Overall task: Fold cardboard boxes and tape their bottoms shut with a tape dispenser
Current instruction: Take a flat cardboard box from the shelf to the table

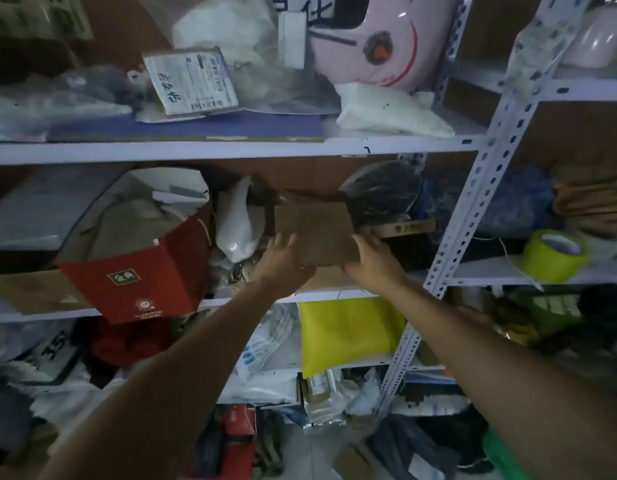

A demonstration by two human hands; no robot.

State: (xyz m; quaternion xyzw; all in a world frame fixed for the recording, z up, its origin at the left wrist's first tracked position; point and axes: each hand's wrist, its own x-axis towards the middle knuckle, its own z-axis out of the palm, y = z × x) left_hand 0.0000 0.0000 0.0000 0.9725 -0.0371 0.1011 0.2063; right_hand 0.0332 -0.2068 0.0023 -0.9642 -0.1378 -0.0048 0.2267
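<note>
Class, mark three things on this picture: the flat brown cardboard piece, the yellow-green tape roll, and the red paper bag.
cardboard piece [315, 233]: head view, middle of its brown face between the hands.
tape roll [551, 261]: head view, outer yellow-green side wall.
red paper bag [127, 282]: head view, front face near the logo.

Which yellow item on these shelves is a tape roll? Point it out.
The yellow-green tape roll on the right bay's shelf: round with a hollow core. The yellow mailer bag is flat.

Two bare forearms are seen, no sleeves visible up to the frame edge. No gloves, watch or wristband are worn. Left hand and right hand are bare; rings cannot be made out through the blur. Nails and finer detail cannot be resolved.
</note>
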